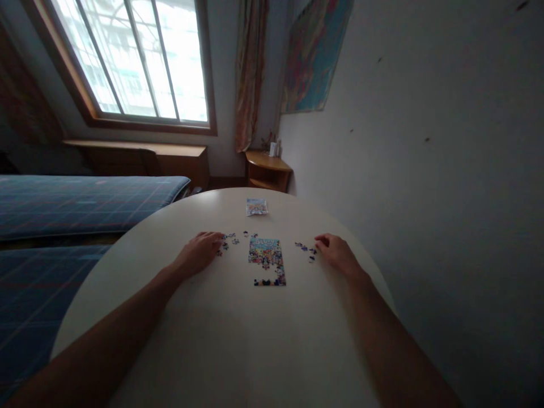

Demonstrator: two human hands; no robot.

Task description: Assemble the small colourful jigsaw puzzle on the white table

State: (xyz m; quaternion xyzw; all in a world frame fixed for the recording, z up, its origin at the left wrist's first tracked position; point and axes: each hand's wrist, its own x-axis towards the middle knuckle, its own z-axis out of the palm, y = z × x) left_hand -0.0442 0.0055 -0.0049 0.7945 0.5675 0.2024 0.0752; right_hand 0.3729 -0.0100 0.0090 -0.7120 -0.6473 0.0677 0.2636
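Note:
A partly assembled colourful jigsaw puzzle (267,260) lies in the middle of a round white table (238,340). My left hand (200,252) rests palm down left of it, fingers curled, its fingertips touching loose pieces (227,241). My right hand (336,252) lies right of the puzzle with fingers bent and pinched at a small group of loose pieces (306,249). Whether either hand grips a piece is too small to make out. A small printed picture card (256,207) lies farther back on the table.
A bed with a blue checked cover (80,198) stands left of the table. A wooden corner shelf (267,169) sits behind it, under a curtain and a wall map (317,54). A plain wall runs close along the right. A large window (136,59) is at the back.

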